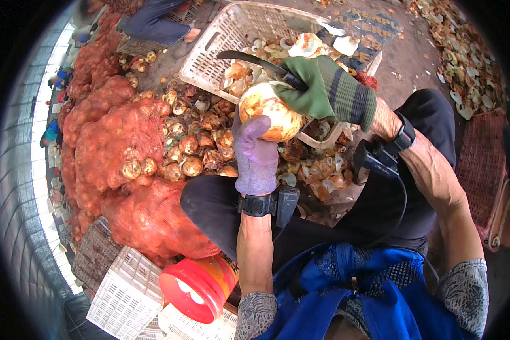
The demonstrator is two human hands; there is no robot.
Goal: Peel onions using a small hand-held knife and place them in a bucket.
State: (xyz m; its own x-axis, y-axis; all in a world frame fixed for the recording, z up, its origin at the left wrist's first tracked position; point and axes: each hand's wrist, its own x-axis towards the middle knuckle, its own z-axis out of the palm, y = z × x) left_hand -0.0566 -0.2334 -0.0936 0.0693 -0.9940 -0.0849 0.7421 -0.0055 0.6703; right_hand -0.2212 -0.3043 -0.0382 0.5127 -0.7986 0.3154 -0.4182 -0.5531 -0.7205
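A large, partly peeled onion [273, 116], pale with brown skin patches, is gripped by my left hand [254, 147] in a purple glove, the thumb laid across its near side. My right hand [317, 85], in a green striped glove, is closed around the dark handle of a curved knife [255, 61]. That hand rests against the onion's upper right, with the blade pointing left above it. Behind the onion stands a beige plastic crate [209, 56] holding onion skins. Loose unpeeled onions [190, 144] lie on the ground left of my left hand.
Red mesh sacks of onions [119, 136] are piled on the left. White crates [127, 294] and a red bucket [201, 286] stand at lower left. Onion peelings [459, 56] cover the ground at upper right. Another person's leg [156, 22] shows at the top.
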